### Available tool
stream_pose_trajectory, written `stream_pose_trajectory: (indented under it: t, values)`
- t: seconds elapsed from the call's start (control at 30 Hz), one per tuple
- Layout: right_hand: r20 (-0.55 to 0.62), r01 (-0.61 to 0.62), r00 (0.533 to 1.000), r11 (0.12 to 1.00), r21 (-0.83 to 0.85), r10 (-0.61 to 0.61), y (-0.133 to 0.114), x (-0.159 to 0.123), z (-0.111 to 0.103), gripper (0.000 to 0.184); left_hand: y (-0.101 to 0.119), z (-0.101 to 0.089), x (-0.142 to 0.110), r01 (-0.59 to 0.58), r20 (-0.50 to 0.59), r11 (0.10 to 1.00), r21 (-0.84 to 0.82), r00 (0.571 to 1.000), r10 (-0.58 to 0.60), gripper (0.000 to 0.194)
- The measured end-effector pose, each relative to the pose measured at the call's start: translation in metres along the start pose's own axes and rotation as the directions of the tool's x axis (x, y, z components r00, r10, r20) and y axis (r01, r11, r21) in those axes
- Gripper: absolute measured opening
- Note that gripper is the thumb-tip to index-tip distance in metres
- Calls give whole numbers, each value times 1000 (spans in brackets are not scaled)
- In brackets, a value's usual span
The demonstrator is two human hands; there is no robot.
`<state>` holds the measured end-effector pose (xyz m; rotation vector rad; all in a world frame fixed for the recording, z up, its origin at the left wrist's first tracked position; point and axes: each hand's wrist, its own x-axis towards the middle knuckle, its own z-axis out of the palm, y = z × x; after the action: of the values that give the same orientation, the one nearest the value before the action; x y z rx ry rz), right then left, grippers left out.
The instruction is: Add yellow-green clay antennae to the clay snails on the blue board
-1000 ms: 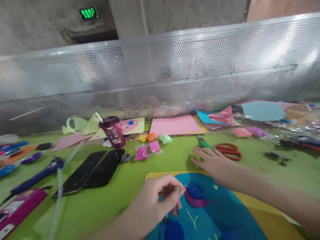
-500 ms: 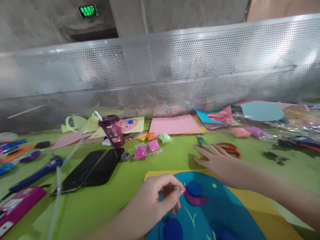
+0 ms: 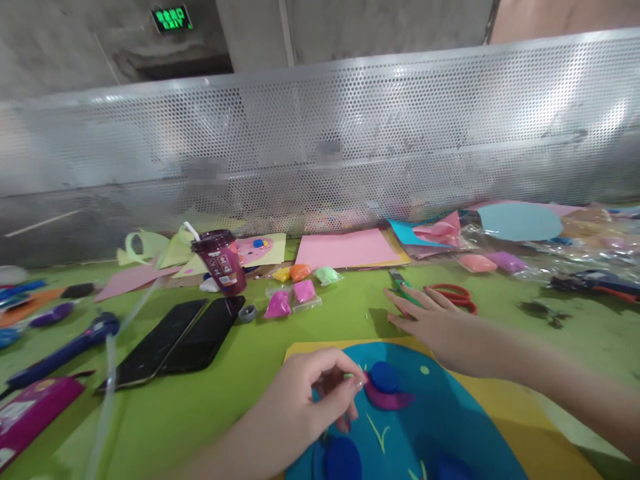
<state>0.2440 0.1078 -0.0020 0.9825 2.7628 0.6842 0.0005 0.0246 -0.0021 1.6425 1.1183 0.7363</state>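
Note:
My left hand (image 3: 320, 400) is closed in a pinch above a blue paper circle (image 3: 450, 420). A small light-green bit of clay shows between its thumb and forefinger. By the fingertips lies a curved magenta clay strip (image 3: 390, 399), with a dark blue clay disc (image 3: 384, 377) against it. Thin light-green clay strands (image 3: 379, 432) and another blue disc (image 3: 343, 459) sit lower on the circle. My right hand (image 3: 435, 320) rests flat with fingers apart on the green table, partly over a green-handled cutter (image 3: 409, 291) and beside red-handled scissors (image 3: 457, 297).
Yellow paper (image 3: 540, 427) lies beneath the circle. Two black phones (image 3: 200, 337), a purple cup (image 3: 220, 263) with a straw and bagged clay (image 3: 304, 291) stand farther back. A blue glue gun (image 3: 65, 350) lies left, pliers (image 3: 595, 283) right. A perforated metal panel (image 3: 320, 147) closes the back.
The whole view has shifted slightly, so things appear a little farther left. Both hands keep nearly the same pose and place.

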Motion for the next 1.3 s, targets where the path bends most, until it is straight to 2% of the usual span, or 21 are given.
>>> stream_pose_trajectory:
  t: [0.17, 0.37, 0.47, 0.7, 0.77, 0.9, 1.03, 1.2, 1.3]
  values:
    - [9, -97, 995, 995, 29, 97, -8, 10, 9, 76, 0, -1, -1, -8, 4, 1000, 12, 1000, 8, 18]
    - [-8, -2, 1000, 997, 80, 3, 2, 2, 0, 68, 1, 0, -1, 6, 15, 1000, -5, 1000, -6, 18]
    - [-20, -37, 999, 990, 135, 40, 4, 3, -7, 66, 1, 0, 0, 10, 9, 999, -40, 1000, -10, 18]
    - [121, -110, 989, 966, 235, 83, 4, 14, -3, 75, 2, 1, 0, 1, 6, 999, -43, 1000, 0, 18]
    - [127, -119, 988, 958, 261, 88, 3, 15, -1, 77, 1, 1, 0, -6, 10, 999, -36, 1000, 6, 18]
    - [138, -95, 989, 961, 260, 61, -3, 14, -3, 81, -1, 0, 0, -21, 9, 999, -34, 1000, 21, 18]
    - [169, -54, 985, 969, 242, 13, -4, 10, -15, 79, -2, 1, 0, -12, 14, 999, -49, 1000, 13, 18]
    - [120, 0, 992, 952, 306, -38, 5, 6, -24, 70, -1, 1, -1, -14, 15, 999, -30, 1000, 15, 18]
    - [94, -55, 995, 930, 363, 23, 8, 6, -26, 72, 0, 1, -1, -10, 20, 1000, -19, 1000, 10, 19]
